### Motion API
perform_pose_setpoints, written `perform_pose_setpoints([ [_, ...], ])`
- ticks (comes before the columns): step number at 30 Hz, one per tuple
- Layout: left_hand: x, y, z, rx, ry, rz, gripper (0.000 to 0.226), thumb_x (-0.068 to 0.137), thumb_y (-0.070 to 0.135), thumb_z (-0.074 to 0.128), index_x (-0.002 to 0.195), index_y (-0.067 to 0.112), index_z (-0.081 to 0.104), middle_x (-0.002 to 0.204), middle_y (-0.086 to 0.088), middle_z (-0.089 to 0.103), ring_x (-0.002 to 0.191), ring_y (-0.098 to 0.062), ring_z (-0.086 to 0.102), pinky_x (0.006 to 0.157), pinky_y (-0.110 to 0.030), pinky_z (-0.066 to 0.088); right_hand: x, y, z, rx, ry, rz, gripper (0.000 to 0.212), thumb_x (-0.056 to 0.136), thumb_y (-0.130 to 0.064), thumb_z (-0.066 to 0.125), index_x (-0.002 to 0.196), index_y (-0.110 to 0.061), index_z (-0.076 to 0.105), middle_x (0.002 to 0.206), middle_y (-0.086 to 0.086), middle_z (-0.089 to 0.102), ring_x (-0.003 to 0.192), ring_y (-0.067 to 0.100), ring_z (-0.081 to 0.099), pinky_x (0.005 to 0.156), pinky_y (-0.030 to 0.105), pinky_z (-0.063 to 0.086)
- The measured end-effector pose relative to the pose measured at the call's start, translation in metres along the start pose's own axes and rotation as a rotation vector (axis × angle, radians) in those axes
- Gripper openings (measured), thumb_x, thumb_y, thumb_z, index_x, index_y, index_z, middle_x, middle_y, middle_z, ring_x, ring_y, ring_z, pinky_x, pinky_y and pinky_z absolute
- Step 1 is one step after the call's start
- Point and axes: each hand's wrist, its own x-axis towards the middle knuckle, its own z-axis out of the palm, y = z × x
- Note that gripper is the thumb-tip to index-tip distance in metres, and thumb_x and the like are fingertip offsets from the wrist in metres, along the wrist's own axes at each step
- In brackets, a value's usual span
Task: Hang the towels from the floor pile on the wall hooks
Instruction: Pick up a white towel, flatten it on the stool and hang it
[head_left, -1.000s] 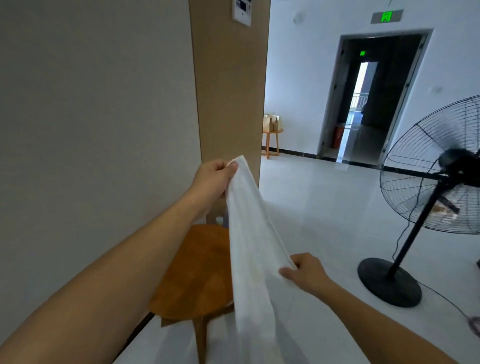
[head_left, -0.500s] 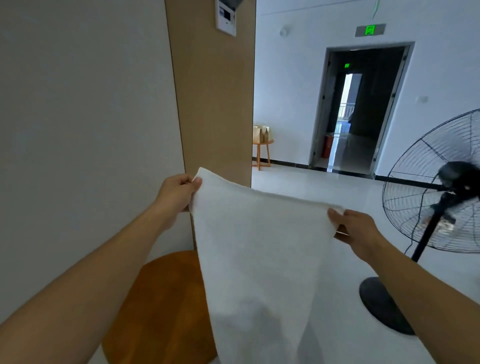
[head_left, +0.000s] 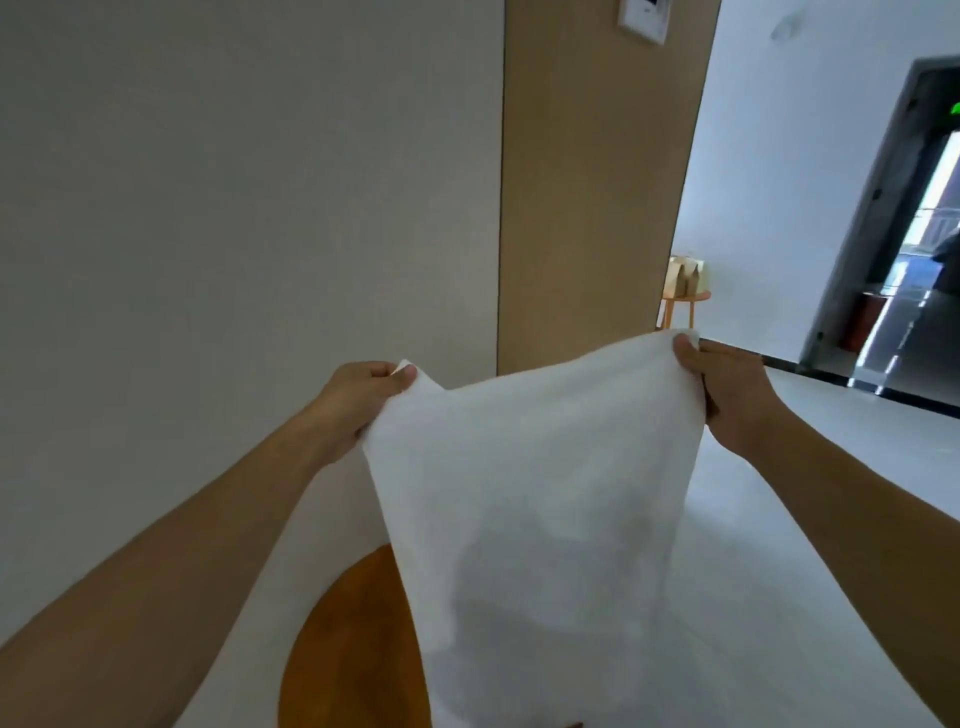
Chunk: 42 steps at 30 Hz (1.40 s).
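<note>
Nearest the camera, the two forearms reach forward and the white towel (head_left: 530, 493) hangs between them, spread wide in the air in front of the person. Its lower part drops out of the bottom of the view, in front of a round wooden stool (head_left: 353, 649) that stands on the floor (head_left: 831, 493) below.

The left hand (head_left: 363, 400) pinches the towel's upper left corner, thumb and curled fingers closed on the cloth. The right hand (head_left: 727, 395) holds the upper right corner a little higher, and its grip is likewise clamped on the fabric, with the thumb on the near face. The top edge sags slightly between the two corners.

The cloth looks thin, soft and light; a dim shadow shows through it, and it drapes without any stiffness. It should carry easily but will fold and slip wherever it is not held, so the two top corners, or the top edge between them, seem the sensible places to keep hold while it is taken to a hook.

Beyond the hands stands a plain grey wall (head_left: 234, 208), then a tan panel (head_left: 597, 208) with a small white switch plate (head_left: 641, 21) near its top. No hook shows in this view. Farther off are a small round table (head_left: 684, 304) with paper bags and a dark doorway (head_left: 914, 234).
</note>
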Motion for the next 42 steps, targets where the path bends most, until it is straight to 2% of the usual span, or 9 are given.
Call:
perform_pose_setpoints([
  [3,0.025,0.001,-0.021,-0.035,0.180,-0.031,0.024,0.097,0.032,0.064,0.103,0.010,0.072,0.102,-0.010,0.075,0.083,-0.022,0.069,0.076,-0.036,0.057,0.053,0.006,0.043,0.024,-0.118,0.001,0.012,0.091,-0.026,0.071,0.100,-0.019,0.072,0.102,-0.001,0.075,0.090,0.018,0.072,0.073,0.035,0.058],
  [6,0.046,0.007,-0.042,-0.087,0.365,-0.032,0.021,0.099,0.033,0.060,0.107,0.016,0.069,0.107,-0.006,0.072,0.090,-0.023,0.067,0.083,-0.042,0.057,0.108,0.018,0.085,-0.027,-0.283,-0.031,0.012,0.095,-0.026,0.065,0.097,-0.016,0.072,0.092,-0.002,0.076,0.077,0.015,0.072,0.065,0.031,0.059],
  [12,0.070,0.030,-0.058,-0.178,0.679,-0.020,0.017,0.100,0.033,0.059,0.102,0.019,0.068,0.103,-0.002,0.070,0.094,-0.025,0.067,0.081,-0.039,0.057,0.202,0.021,0.163,-0.064,-0.599,-0.035,0.018,0.099,-0.028,0.059,0.100,-0.015,0.071,0.095,-0.001,0.075,0.082,0.013,0.073,0.075,0.032,0.060],
  [19,0.065,0.054,-0.052,-0.232,0.839,0.148,0.022,0.104,0.036,0.050,0.102,0.021,0.067,0.100,0.001,0.069,0.094,-0.020,0.066,0.079,-0.037,0.055,0.253,0.020,0.211,0.077,-0.751,-0.009,0.036,0.093,-0.034,0.066,0.121,-0.010,0.068,0.111,0.006,0.074,0.099,0.022,0.073,0.075,0.030,0.060],
  [24,0.039,0.048,-0.035,-0.258,0.845,0.164,0.024,0.103,0.035,0.052,0.110,0.017,0.066,0.104,0.000,0.071,0.093,-0.019,0.068,0.081,-0.037,0.055,0.242,0.038,0.190,0.091,-0.779,0.053,0.043,0.091,-0.035,0.069,0.126,-0.012,0.064,0.111,0.003,0.073,0.094,0.020,0.074,0.070,0.030,0.060],
  [29,-0.007,0.020,0.000,-0.339,0.789,0.063,0.019,0.100,0.024,0.056,0.105,0.008,0.065,0.098,-0.004,0.071,0.092,-0.023,0.066,0.075,-0.035,0.054,0.215,0.073,0.138,0.004,-0.796,0.161,0.037,0.092,-0.030,0.067,0.123,-0.010,0.063,0.106,0.002,0.073,0.088,0.019,0.073,0.069,0.030,0.056],
  [33,-0.058,-0.013,0.043,-0.407,0.737,-0.062,0.019,0.099,0.017,0.056,0.091,0.005,0.068,0.084,-0.003,0.076,0.080,-0.018,0.072,0.082,-0.036,0.054,0.171,0.108,0.091,-0.067,-0.778,0.267,0.035,0.093,-0.025,0.064,0.125,-0.011,0.058,0.100,0.002,0.067,0.089,0.020,0.065,0.067,0.030,0.049],
  [40,-0.149,-0.101,0.099,-0.548,0.750,-0.275,0.018,0.096,0.015,0.059,0.108,0.004,0.067,0.101,-0.007,0.077,0.103,-0.028,0.068,0.094,-0.044,0.052,0.087,0.171,0.006,-0.204,-0.765,0.437,0.019,0.093,-0.025,0.065,0.104,-0.009,0.067,0.104,0.009,0.069,0.091,0.024,0.065,0.077,0.039,0.054],
  [42,-0.168,-0.129,0.111,-0.591,0.766,-0.352,0.019,0.095,0.016,0.059,0.110,0.005,0.066,0.108,-0.010,0.074,0.104,-0.030,0.067,0.090,-0.045,0.054,0.069,0.190,-0.013,-0.237,-0.727,0.480,0.030,0.093,-0.025,0.066,0.114,-0.004,0.066,0.103,0.012,0.069,0.089,0.026,0.065,0.081,0.043,0.055],
])
